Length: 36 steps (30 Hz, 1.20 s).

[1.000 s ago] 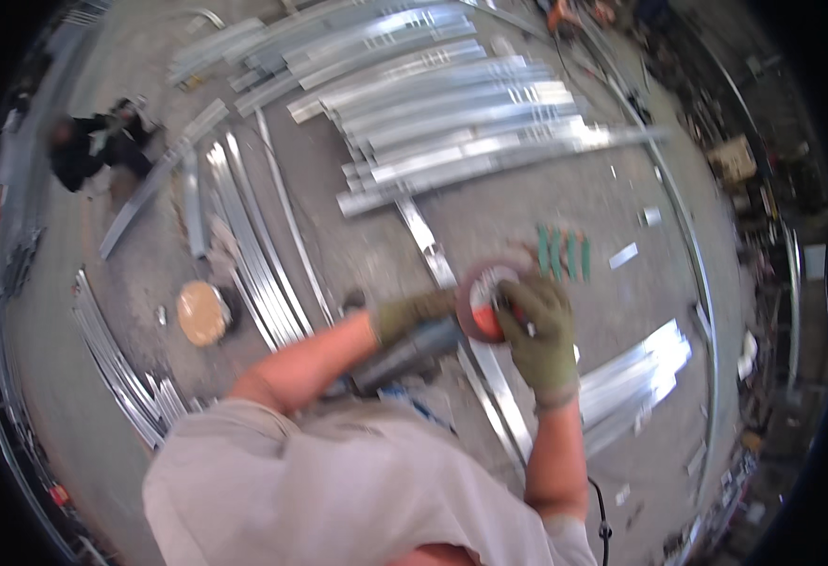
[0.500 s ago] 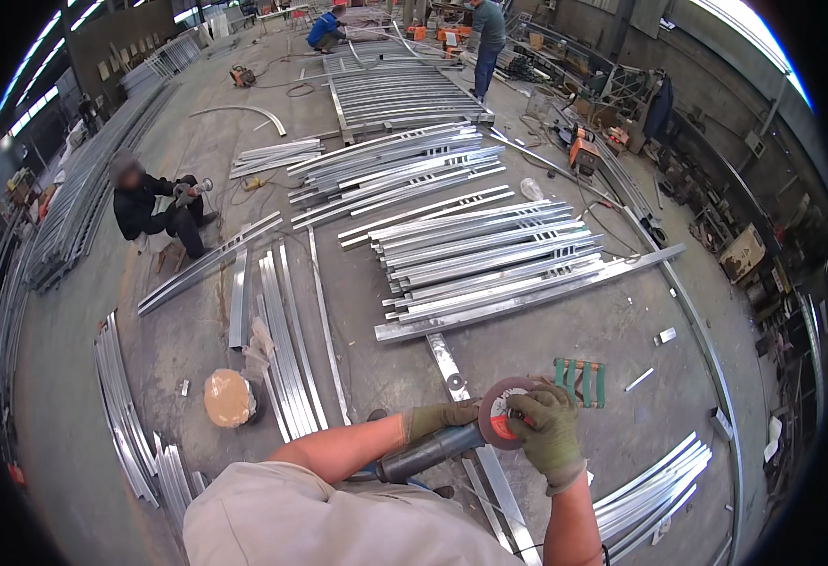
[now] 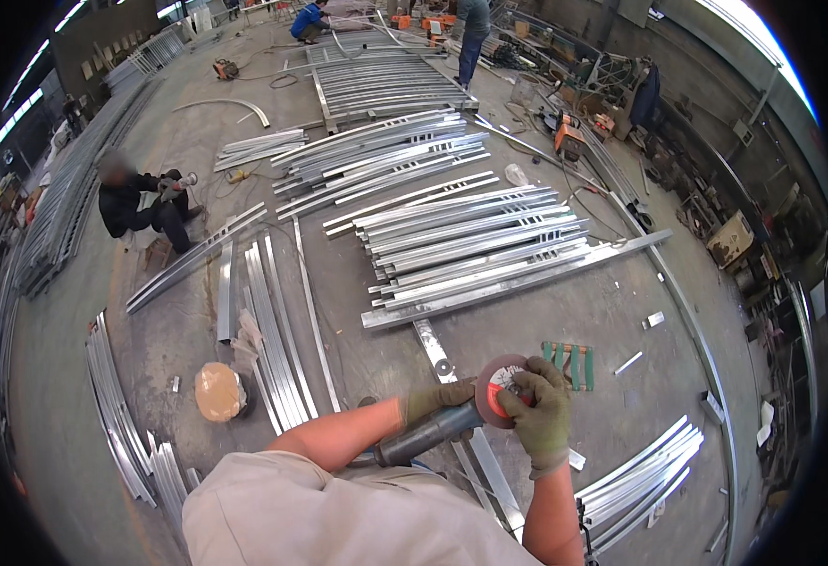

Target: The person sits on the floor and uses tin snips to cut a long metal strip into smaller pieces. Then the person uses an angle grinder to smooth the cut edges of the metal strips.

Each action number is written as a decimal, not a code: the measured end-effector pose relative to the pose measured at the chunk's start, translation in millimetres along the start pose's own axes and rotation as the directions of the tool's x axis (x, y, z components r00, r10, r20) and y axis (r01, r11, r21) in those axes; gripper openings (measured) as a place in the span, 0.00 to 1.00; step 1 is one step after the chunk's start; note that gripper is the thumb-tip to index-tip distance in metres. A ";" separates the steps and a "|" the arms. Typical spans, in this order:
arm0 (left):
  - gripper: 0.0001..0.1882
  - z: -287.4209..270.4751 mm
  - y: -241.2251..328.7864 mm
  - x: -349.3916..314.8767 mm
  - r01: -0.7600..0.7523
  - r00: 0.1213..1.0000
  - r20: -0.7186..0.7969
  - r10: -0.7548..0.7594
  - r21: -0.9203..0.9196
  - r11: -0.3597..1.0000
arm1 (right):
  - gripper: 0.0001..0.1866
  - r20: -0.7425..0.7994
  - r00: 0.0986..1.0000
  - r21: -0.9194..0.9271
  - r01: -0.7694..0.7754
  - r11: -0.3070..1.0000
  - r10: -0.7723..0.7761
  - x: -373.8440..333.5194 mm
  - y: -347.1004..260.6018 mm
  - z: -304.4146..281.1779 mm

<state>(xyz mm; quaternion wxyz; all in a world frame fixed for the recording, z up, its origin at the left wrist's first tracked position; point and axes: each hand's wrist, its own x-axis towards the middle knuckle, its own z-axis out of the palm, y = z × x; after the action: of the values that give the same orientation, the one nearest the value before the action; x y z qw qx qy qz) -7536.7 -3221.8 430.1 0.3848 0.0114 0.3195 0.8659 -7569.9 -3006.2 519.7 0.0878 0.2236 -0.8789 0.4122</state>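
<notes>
An angle grinder (image 3: 428, 437) lies across in front of my body, its dark barrel slanting up to the right. My gloved left hand (image 3: 433, 401) is closed around it near its head, with the fingers partly hidden. On the head sits a round reddish-brown grinding disc (image 3: 495, 366) with a red and white centre, its face turned toward my right. My gloved right hand (image 3: 546, 420) is closed at the disc's middle, thumb and fingers pinching at the hub. Whether a small nut is between those fingers cannot be made out.
Stacked metal profiles (image 3: 470, 250) lie ahead, and curved strips (image 3: 635, 491) lie at my lower right. Beyond the disc is a small stool with green straps (image 3: 569, 366). A round brown-topped seat (image 3: 219, 392) stands at left. A seated person (image 3: 140, 203) holds a grinder; others work farther back.
The whole scene has shifted a little left and up as my head moved. My right hand has turned slightly at the disc's hub. My left hand keeps its hold on the grinder.
</notes>
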 end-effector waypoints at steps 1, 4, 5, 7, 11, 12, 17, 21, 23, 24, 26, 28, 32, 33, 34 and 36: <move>0.44 0.6 0.1 2.6 -0.002 1.000 0.004 0.002 0.014 1.000 | 0.18 -0.007 1.000 0.009 -0.012 1.000 0.012 -1.3 2.7 1.4; 0.44 1.4 0.7 9.5 -0.009 1.000 0.003 0.009 0.062 0.998 | 0.18 -0.028 1.000 0.001 -0.013 1.000 0.013 -4.9 11.6 6.2; 0.44 1.3 0.3 10.6 -0.008 1.000 0.002 0.008 0.069 0.998 | 0.18 -0.034 0.999 -0.025 0.007 1.000 -0.008 -5.5 15.0 7.1; 0.44 1.0 0.5 10.8 -0.011 1.000 -0.002 0.012 0.089 0.996 | 0.17 -0.044 0.999 -0.057 0.015 0.998 -0.017 -5.5 16.5 7.7; 0.45 -0.7 3.5 6.2 0.006 0.999 -0.052 0.002 0.146 0.989 | 0.17 -0.068 0.997 -0.045 -0.049 0.998 0.046 -1.5 11.1 17.3; 0.45 -2.5 3.8 7.3 0.013 0.999 -0.035 -0.008 0.146 0.989 | 0.18 -0.081 0.995 -0.035 -0.067 0.997 0.064 -0.1 11.0 19.9; 0.39 -28.6 -19.2 24.3 -0.017 0.999 0.049 0.011 0.105 0.994 | 0.18 -0.127 0.985 -0.128 0.103 0.986 -0.120 2.2 12.0 18.7; 0.33 -36.7 -26.1 22.1 -0.167 0.984 -0.015 0.178 0.266 0.949 | 0.17 -0.117 0.986 -0.089 0.110 0.990 -0.120 6.9 11.5 14.5; 0.41 -25.8 -13.8 5.6 0.003 0.996 -0.086 0.001 0.053 0.999 | 0.15 -0.115 0.983 -0.126 0.130 0.983 -0.145 7.9 13.4 12.3; 0.41 -4.3 -5.1 1.5 -0.043 0.996 -0.084 0.040 -0.035 0.998 | 0.14 -0.117 0.982 -0.144 0.130 0.981 -0.147 8.4 9.3 5.3; 0.42 -5.6 -2.0 4.0 -0.020 0.997 -0.077 0.017 -0.034 0.999 | 0.12 -0.123 0.992 -0.065 0.002 0.998 -0.010 5.7 1.1 -5.0; 0.41 2.5 -3.5 4.1 -0.073 0.993 -0.096 0.066 -0.065 0.995 | 0.10 -0.137 0.987 0.017 -0.084 0.996 0.085 1.2 0.0 -10.0; 0.42 -2.2 -2.5 7.2 -0.015 1.000 -0.027 0.012 -0.097 0.995 | 0.09 -0.157 0.977 0.156 -0.120 0.980 0.145 -4.5 -2.1 -10.5; 0.42 -1.4 -1.4 6.2 0.001 1.000 -0.006 -0.001 -0.108 0.994 | 0.10 -0.156 0.977 0.184 -0.113 0.976 0.143 -5.2 -3.4 -9.7; 0.43 -1.4 0.3 5.9 0.011 1.000 0.014 -0.010 -0.118 0.993 | 0.11 -0.114 0.985 0.177 -0.108 0.978 0.129 -4.1 -7.9 -9.9; 0.43 -4.6 -0.3 7.3 0.017 1.000 0.012 -0.016 -0.115 0.993 | 0.12 -0.027 0.995 0.166 -0.095 0.982 0.101 -3.2 -18.3 -12.5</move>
<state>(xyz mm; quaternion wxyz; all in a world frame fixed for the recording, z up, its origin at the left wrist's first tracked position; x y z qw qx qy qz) -7542.9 -3219.2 424.6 0.3937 -0.0085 0.2672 0.8795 -7559.0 -3005.9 539.2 0.0644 0.1794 -0.8501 0.4910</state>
